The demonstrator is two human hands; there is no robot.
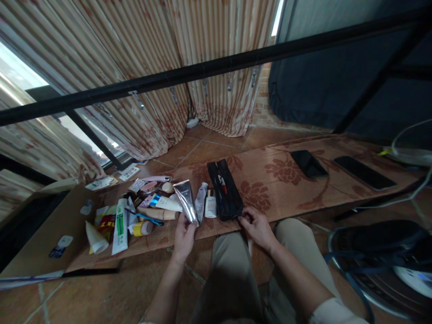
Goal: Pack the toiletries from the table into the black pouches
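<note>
My left hand grips the cap end of a shiny silver squeeze tube, its flat end pointing away from me. Just right of the tube lie a small pale tube and a white bottle. A black mesh pouch lies beside them, with something red and white showing inside. At its near right corner, my right hand pinches the pouch's edge. Left of the silver tube, a white and blue tube, a beige tube and other cosmetics are heaped.
A white and green tube lies near a cardboard box at the left end of the cloth-covered bench. Two dark phones, one nearer, one farther right, rest on it. A black rail crosses behind; a round stool stands at right.
</note>
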